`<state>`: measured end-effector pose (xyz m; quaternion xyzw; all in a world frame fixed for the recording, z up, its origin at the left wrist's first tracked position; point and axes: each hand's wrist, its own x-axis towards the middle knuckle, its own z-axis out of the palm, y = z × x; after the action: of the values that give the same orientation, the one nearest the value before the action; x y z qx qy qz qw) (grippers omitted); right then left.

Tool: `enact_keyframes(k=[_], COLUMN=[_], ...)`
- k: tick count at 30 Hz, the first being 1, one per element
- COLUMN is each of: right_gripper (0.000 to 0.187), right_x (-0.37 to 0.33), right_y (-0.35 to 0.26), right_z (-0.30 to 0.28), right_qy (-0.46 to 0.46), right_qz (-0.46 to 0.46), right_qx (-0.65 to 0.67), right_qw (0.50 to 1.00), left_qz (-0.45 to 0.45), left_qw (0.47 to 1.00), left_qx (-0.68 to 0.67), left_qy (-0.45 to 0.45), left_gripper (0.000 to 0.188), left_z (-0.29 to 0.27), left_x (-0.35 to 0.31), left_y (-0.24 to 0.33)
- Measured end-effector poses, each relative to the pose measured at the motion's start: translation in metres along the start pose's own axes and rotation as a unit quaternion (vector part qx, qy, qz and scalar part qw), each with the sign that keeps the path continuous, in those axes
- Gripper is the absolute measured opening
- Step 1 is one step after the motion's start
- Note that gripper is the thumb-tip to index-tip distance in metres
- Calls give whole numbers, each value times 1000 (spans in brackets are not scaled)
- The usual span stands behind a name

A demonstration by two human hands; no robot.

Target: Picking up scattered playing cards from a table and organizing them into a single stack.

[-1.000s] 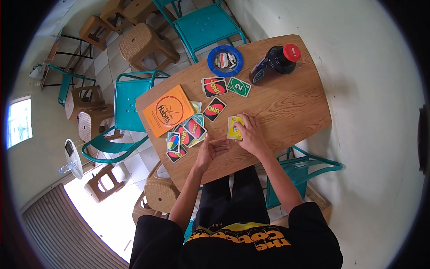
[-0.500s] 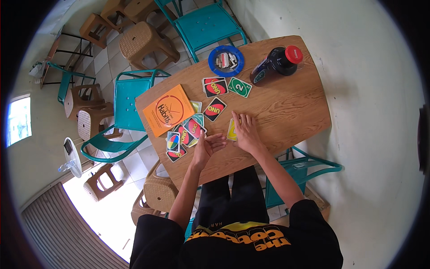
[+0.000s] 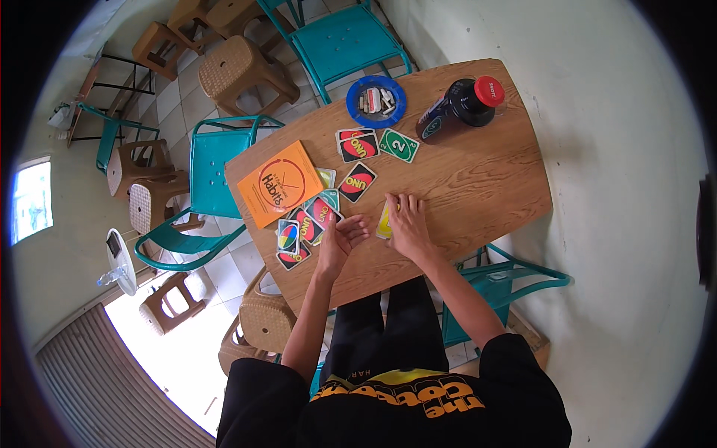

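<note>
My right hand (image 3: 409, 225) is on the wooden table with its fingers bent over a yellow playing card (image 3: 384, 223). The hand covers the card's right side, so whether more cards lie beneath it cannot be seen. To its left, my left hand (image 3: 343, 240) is open, palm turned toward the right hand, holding nothing. Scattered cards lie beside the left hand, among them a card with a four-coloured oval (image 3: 288, 236) and a red-and-black one (image 3: 293, 257). Ahead of my hands, a single face-down card (image 3: 358, 182) lies apart from a small stack (image 3: 358, 146) and a green card (image 3: 399, 145).
An orange book (image 3: 279, 184) rests on the table's left side, partly over some cards. A blue ashtray (image 3: 351, 103) with cigarette butts and a dark bottle with a red cap (image 3: 463, 104) stand at the far side. Teal chairs (image 3: 216, 160) and brown stools (image 3: 246, 71) surround the table (image 3: 485, 175).
The fingers of my right hand have curled more and drawn slightly back over the yellow card. My left hand has shifted slightly left and turned its palm more upward.
</note>
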<state>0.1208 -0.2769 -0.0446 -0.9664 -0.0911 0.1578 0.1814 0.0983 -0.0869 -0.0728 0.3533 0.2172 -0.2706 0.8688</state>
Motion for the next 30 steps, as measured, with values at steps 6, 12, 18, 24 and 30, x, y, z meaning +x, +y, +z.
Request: enact_keyframes(k=[6,12,18,24,30], right_gripper=[95,89,96,105,95], right_x=[-3,-11,-15,-16,-18], right_y=[3,0,-20,-29,-17], right_z=[2,0,-34,-61,-50], right_qy=[5,7,18,-3,96], right_qz=[-15,-18,-60,-117,-135], right_qx=[23,52,183,277,290], right_qw=[1000,998,981,954,943], left_qz=[-9,14,-46,-157,-110], left_qw=[1000,999,996,977,976], left_qx=[1,48,38,42,125], left_qy=[8,16,-64,-141,-139], left_gripper=[61,53,55,64,56], left_z=[-2,2,10,33,54], left_x=[2,3,4,-9,-2], left_y=[0,-3,-10,6,20])
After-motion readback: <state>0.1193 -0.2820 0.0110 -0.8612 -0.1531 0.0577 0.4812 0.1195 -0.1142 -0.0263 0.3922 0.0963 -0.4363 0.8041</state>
